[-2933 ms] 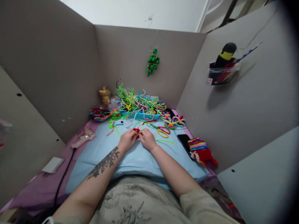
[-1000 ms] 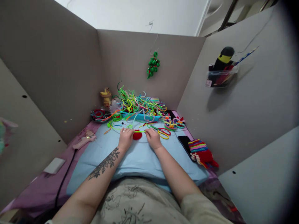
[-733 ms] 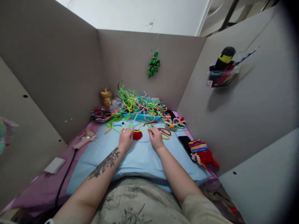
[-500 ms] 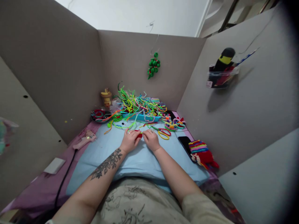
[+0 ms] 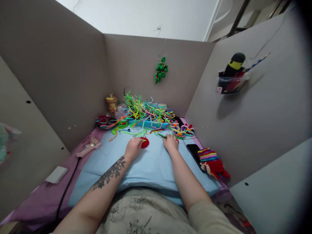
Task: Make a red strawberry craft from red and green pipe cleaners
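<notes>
- Two hands were at work on my feed; the left hand (image 5: pixel 134 148) was drawn into a narrow pinch, its fingertips on a short green strand (image 5: pixel 144 140) at the left edge of the red disc (image 5: pixel 145 144).
- The right hand (image 5: pixel 171 143) lay over the scissors (image 5: pixel 161 135), fingers curled; I couldn't tell whether they had closed on them.
- The red disc sat on the blue cover (image 5: pixel 134 174) of the table, between the hands and nearer the left.
- I judged the disc light, soft and fuzzy, unlikely to slip but easy to squash; I favoured a gentle hold at its rim.
- The strand looked thin and bendable, best pinched close to the disc so that its end wouldn't wag.
- Beyond the hands, the blue tray (image 5: pixel 147 124), with its heap of fuzzy stems (image 5: pixel 146 109), limited forward reach; loose ends spilled over its rim.
- To the right, the phone (image 5: pixel 194 155) and a striped knitted piece (image 5: pixel 214 164) narrowed the way to the table's edge.
- I saw more room for moving toward the person's shirt (image 5: pixel 143 211), with the glue gun (image 5: pixel 86 149) well off to the left.
</notes>
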A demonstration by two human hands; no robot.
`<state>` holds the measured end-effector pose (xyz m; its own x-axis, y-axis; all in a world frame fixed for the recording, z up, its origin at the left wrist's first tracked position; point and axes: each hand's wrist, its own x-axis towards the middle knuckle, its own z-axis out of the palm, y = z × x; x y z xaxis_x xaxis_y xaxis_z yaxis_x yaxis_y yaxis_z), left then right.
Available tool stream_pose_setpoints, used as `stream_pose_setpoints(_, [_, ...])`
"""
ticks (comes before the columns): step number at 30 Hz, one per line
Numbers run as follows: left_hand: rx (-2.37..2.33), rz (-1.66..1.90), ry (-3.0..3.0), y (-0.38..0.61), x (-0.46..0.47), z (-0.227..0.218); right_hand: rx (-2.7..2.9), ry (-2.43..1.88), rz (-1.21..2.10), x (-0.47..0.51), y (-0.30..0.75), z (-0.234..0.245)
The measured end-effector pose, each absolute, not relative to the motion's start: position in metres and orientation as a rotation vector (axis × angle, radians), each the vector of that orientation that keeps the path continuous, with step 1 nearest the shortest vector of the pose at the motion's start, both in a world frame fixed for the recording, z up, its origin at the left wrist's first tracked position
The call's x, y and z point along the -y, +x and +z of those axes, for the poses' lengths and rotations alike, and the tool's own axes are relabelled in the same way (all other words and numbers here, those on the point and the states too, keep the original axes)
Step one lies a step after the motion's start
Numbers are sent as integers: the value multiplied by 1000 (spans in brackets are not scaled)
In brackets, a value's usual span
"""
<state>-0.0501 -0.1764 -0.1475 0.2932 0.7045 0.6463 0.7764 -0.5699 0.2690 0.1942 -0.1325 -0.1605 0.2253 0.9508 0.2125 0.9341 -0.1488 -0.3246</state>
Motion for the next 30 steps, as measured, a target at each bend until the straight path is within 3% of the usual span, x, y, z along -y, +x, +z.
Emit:
stream_pose_setpoints(12, [1371, -1158, -2458, -50, 176, -147, 1703, -2103, -106, 126, 177, -158])
stream_pose_setpoints(19, [1347, -1211, -2484, -52, 177, -146, 1983, -2015, 52, 106, 155, -155])
stream_pose_setpoints(30, [1355, -1227, -2520, -53, 180, -144, 1980, -1966, -123, 113, 159, -152])
